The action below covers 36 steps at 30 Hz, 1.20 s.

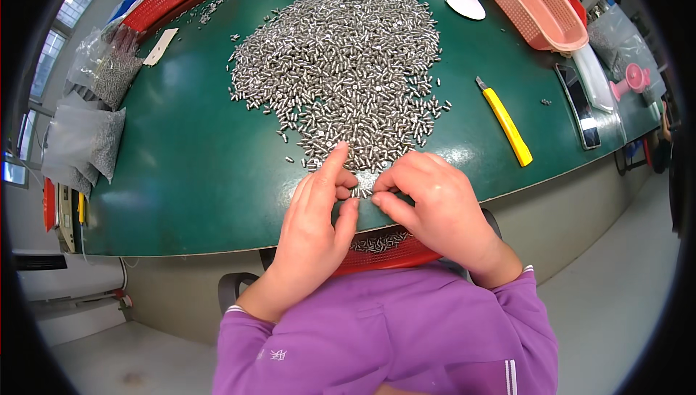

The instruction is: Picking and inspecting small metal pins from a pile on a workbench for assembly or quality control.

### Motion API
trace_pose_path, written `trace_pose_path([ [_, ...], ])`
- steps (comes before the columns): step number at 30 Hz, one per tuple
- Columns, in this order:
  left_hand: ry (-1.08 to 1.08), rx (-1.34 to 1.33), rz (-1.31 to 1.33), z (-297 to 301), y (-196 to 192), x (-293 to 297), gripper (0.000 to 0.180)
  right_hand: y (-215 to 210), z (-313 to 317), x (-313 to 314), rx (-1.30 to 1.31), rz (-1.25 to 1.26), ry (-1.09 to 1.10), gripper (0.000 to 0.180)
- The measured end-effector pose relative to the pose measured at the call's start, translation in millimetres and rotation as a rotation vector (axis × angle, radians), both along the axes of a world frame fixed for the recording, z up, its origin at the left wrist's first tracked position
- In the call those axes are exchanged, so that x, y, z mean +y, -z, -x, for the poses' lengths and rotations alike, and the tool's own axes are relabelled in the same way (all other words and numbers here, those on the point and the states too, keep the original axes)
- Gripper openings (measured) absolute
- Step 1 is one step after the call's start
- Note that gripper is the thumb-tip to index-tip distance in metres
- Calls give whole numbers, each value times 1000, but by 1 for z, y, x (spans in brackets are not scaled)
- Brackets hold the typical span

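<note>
While the two hands meet low over the green table (181, 170), here they are, working right at its near edge! The left hand (312, 210) has its index finger stretched toward the heap, thumb a little apart from the curled fingers; the right hand (438, 199) shows a narrow gap between thumb and forefinger. Between those two sets of fingertips lies a little cluster of metal pieces (360, 192); whether any is actually pinched, I can't tell from here. Just beyond the fingers, the great silvery heap (348, 61) fans away across the tabletop.

Now, the danger! These pieces look smooth and roundish, so I'd say one careless nudge from a thumb could roll a few toward the body and over the edge. Just below the fingers sits a red basket (391, 256) with more pieces inside, which might catch them, but a sideways flick could miss it. A knuckle brushing the heap's near fringe could mix loose pieces into the cluster. And well right of the right fingers, the yellow cutter (504, 121) could nick a wide-swinging hand if its blade is out.
</note>
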State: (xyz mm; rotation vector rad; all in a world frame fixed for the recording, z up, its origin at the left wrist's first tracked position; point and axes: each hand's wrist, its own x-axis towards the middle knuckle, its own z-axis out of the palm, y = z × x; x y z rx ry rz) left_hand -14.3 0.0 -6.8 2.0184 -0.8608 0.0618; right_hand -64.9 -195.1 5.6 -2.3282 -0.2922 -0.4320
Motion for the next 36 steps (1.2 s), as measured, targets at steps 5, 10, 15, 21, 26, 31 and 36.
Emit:
trace_pose_path([
  [5, 4, 2, 1, -1, -1, -2, 70, 5, -3, 3, -62, -15, 33, 11],
  [10, -10, 28, -5, -1, -1, -3, 67, 5, -4, 4, -61, -22, 27, 12],
  [15, -1, 36, 10, -3, 2, -4, 66, 6, -4, 4, -21, -17, 12, 12],
  [21, 28, 56, 25, -5, 4, -3, 66, 6, -3, 3, 1, -1, -7, 16],
  [26, 70, 71, 24, -6, 2, 0, 68, 7, -2, 3, -1, 5, -19, 17],
  [31, 56, 109, 22, -5, 2, 1, 68, 6, -2, 5, -31, -7, 5, 17],
  [36, 59, 43, 21, -5, 3, 0, 69, 8, -2, 7, -50, 23, -6, 15],
])
